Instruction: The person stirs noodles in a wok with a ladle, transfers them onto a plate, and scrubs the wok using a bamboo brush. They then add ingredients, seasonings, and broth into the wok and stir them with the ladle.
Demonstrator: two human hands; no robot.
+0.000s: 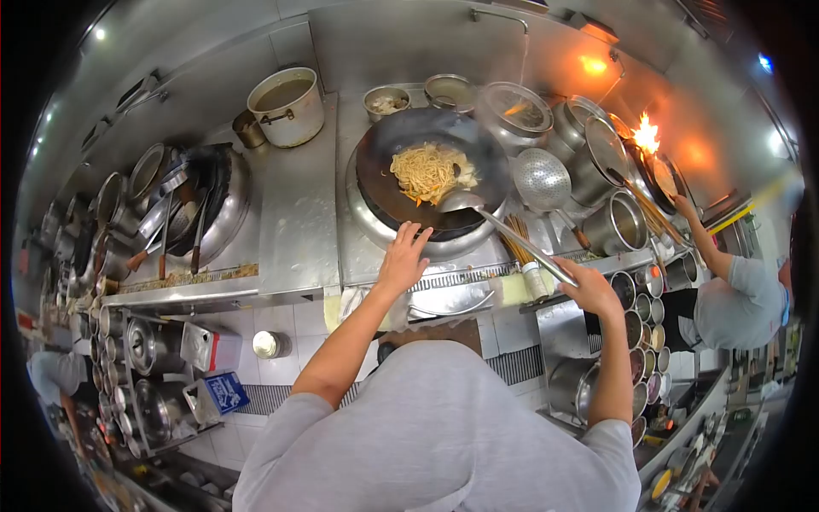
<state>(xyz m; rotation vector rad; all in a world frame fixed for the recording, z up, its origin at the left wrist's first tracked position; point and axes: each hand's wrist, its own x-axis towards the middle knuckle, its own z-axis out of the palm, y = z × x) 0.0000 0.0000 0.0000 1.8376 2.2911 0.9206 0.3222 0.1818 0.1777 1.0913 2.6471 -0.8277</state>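
Noodles (pixel 426 173) with orange and pale pieces lie in a large dark wok (pixel 375 183) on the burner in front of me. My right hand (pixel 593 290) is closed around the handle end of a long metal ladle (pixel 527 244). Its bowl rests inside the wok, at the near right side of the noodles. At the wok's near rim is my left hand (pixel 404 258), palm down with its fingers stretched out and apart. Whether those fingertips touch the rim, I cannot tell.
A perforated strainer (pixel 543 180) lies right of the wok. Behind stand a large pot (pixel 288 107) and small metal bowls (pixel 386 101). Flames (pixel 646 135) rise at another wok on the right, where a co-worker (pixel 740 294) stands. A second burner wok (pixel 223 205) with utensils is left.
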